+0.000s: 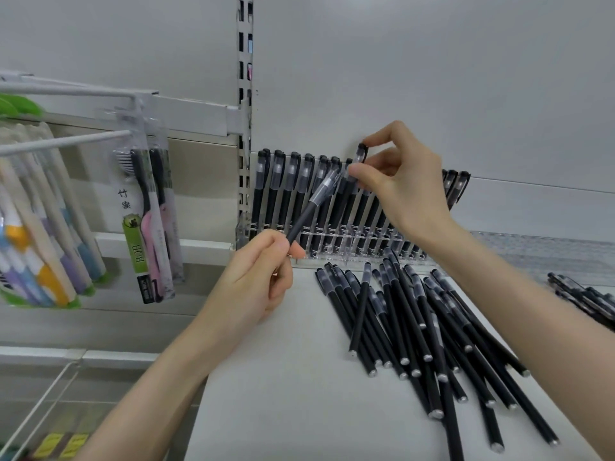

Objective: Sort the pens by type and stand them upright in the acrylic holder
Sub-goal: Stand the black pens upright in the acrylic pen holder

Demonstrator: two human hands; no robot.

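A clear acrylic holder point(244, 229) stands at the back of the white shelf, with several black pens with clear caps upright in it point(278, 191). My right hand point(402, 181) pinches the cap of one black pen point(361, 153) that stands in the row, a little higher than its neighbours. My left hand point(256, 281) grips another black pen point(311, 207) by its lower end, the capped tip slanting up toward the holder. A loose pile of the same black pens point(422, 327) lies on the shelf in front of the holder.
Packaged toothbrushes point(151, 207) hang on metal hooks at the left, with more coloured packs point(36, 234) further left. A slotted metal upright point(245, 94) rises behind the holder. A few more black pens point(585, 297) lie at the right edge. A wire basket point(40, 407) sits lower left.
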